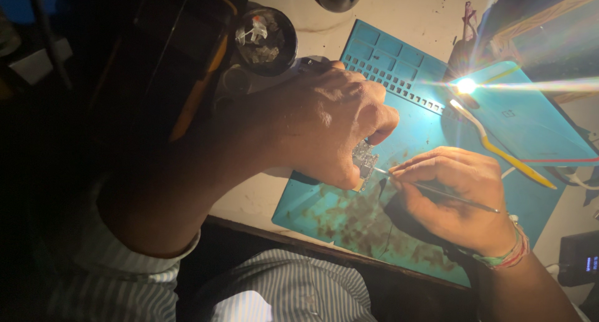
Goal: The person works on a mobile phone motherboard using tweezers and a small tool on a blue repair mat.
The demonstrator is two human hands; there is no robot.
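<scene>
We look down at a dim counter lit by one small, glaring lamp near its far right edge. A stained teal work mat covers the middle of the counter. Our left hand hangs over the mat's left edge, its fingers clenched on a small circuit board held just above the mat. Our right hand rests on the mat near its front edge, fingers pinched around a thin metal probe whose tip touches the board's right side. A yellow-handled tool lies on the mat beside the lamp, and a round magnifier sits by the counter's far left edge.

We judge the risks to be these: the board is gripped only by its edge, so pressure from the probe could twist it loose or make the tip skid across fine parts. The lamp's glare and deep shadow could also hide the contact point.
</scene>
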